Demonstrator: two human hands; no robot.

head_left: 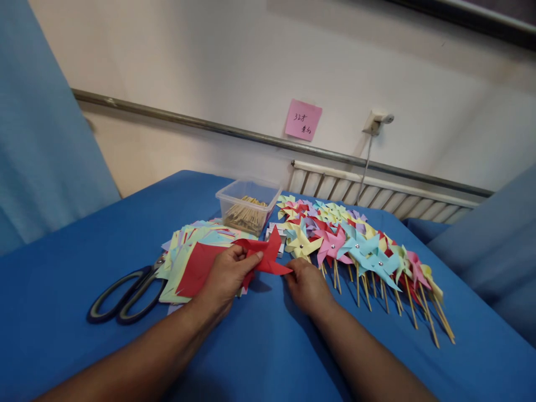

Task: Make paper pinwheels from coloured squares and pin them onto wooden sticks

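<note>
Between my two hands is a red paper pinwheel (268, 255) with folded blades and no stick visible on it. My left hand (226, 274) pinches it near the middle, thumb on top. At its lower right tip, the fingers of my right hand (309, 286) close on the pointed blade; the fingertips are partly hidden. Under and beyond my left hand lies a stack of coloured paper sheets (173, 279), with a red sheet (196, 269) on top. Dark-handled scissors (136, 293) lie left of the stack, their blades hidden by the paper.
A clear plastic box (225, 202) with thin wooden sticks (247, 215) stands behind the stack. Small white boxes (281, 245) sit beside it. Many stick-mounted pinwheels (333, 245) cover the right of the blue table (259, 357). Behind are a wall and radiator (355, 187).
</note>
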